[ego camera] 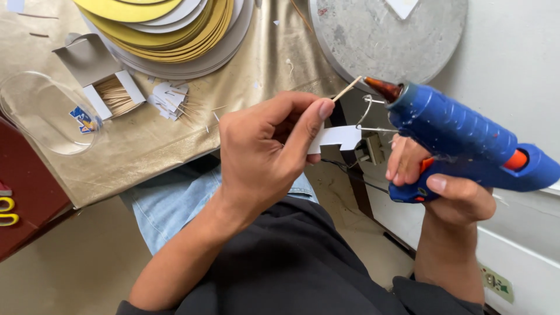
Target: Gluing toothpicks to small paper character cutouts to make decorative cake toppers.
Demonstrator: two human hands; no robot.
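Note:
My left hand (265,149) pinches a thin wooden toothpick (347,89) together with a small white paper cutout (335,138) between thumb and fingers. My right hand (434,186) grips a blue hot glue gun (461,140) with an orange trigger. Its copper nozzle (379,87) points left and sits right beside the toothpick's upper end. Both hands are held over my lap, just off the table's edge.
A gold-covered table (192,125) holds a stack of gold and grey cardboard discs (175,29), an open box of toothpicks (108,87), loose paper cutouts (169,96) and a clear plastic lid (41,111). A round grey board (385,35) lies at the top. Yellow scissor handles (7,211) lie left.

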